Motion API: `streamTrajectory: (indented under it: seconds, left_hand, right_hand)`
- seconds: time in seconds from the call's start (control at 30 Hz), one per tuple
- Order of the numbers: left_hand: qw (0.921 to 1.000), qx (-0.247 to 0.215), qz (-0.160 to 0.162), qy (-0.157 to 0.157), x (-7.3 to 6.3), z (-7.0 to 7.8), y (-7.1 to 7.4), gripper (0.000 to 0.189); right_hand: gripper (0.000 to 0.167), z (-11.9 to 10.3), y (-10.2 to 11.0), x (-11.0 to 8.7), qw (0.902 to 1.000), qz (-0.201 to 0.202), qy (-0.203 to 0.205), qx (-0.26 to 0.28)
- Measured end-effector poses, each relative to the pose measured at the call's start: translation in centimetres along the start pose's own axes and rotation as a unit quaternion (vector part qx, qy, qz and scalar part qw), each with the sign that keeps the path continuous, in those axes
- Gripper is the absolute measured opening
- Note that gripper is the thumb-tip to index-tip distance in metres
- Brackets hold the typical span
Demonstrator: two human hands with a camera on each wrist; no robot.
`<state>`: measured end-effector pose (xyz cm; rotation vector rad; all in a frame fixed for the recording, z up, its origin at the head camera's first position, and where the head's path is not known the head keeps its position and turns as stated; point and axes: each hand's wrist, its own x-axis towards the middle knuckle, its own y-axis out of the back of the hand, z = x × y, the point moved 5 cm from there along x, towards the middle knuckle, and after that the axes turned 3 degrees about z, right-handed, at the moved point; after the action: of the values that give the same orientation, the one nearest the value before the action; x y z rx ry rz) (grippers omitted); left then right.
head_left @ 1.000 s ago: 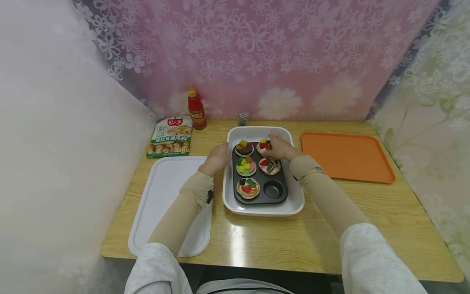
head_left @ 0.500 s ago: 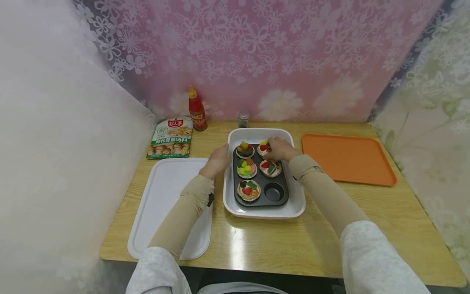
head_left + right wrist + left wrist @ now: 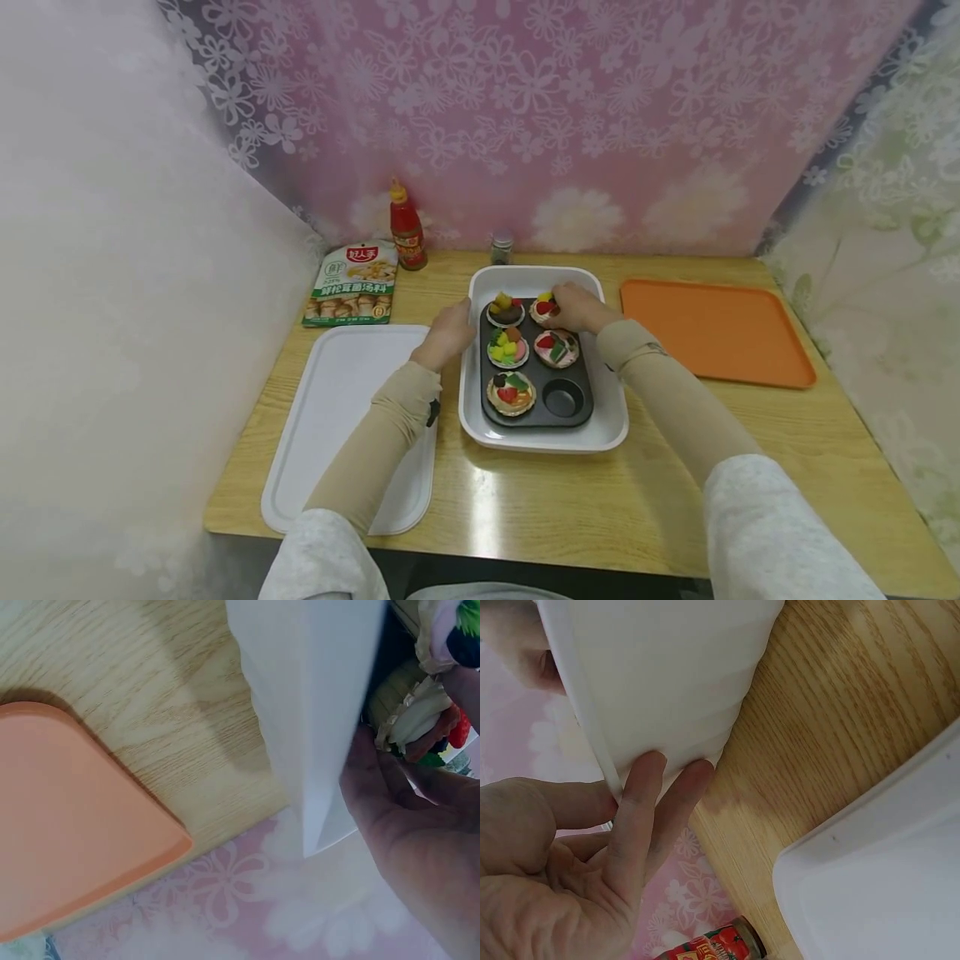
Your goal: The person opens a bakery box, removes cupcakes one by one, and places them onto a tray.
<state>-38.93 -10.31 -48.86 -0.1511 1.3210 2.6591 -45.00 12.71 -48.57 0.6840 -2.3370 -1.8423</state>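
Note:
A black muffin tin (image 3: 536, 419) lies inside a white basin (image 3: 615, 429). Several fruit-topped tarts fill its cups, apart from the near right cup (image 3: 562, 398), which is bare. My left hand (image 3: 450, 333) holds the basin's left rim; in the left wrist view the thumb is at the edge and two fingers press the outer wall (image 3: 667, 675). At the far right cup my right hand (image 3: 581, 310) pinches a tart (image 3: 543, 310) topped with red and yellow fruit. In the right wrist view its fingers surround that tart (image 3: 409, 720), just inside the basin's wall.
A white tray (image 3: 345, 400) lies at the left, an orange tray (image 3: 720, 329) at the right. Behind stand a soup-mix packet (image 3: 351, 287), a red sauce bottle (image 3: 408, 233) and a small shaker jar (image 3: 502, 248), near the pink floral backdrop (image 3: 525, 125).
The right hand's fingers have drawn in slightly at the far right tart. My left hand stays on the basin's rim, and the head view has shifted a little.

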Motion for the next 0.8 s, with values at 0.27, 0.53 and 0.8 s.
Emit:
streamTrajectory:
  seconds: [0.27, 0.53, 0.8]
  left_hand:
    - [1.0, 0.005, -0.001, 0.003, -0.2, 0.3, 0.0, 0.064]
    - [0.9999, 0.006, 0.01, -0.003, -0.3, 0.4, 0.1, 0.066]
    - [0.9999, 0.006, 0.007, 0.008, -0.2, 0.3, -0.2, 0.065]
  right_hand:
    - [0.043, 0.0, 0.5, -0.3, 0.9996, 0.002, 0.018, -0.02]
    - [0.042, 0.3, 0.8, -0.3, 0.9987, 0.026, 0.038, -0.02]
    - [0.033, 0.3, 1.5, -0.7, 0.9953, 0.069, 0.068, 0.008]
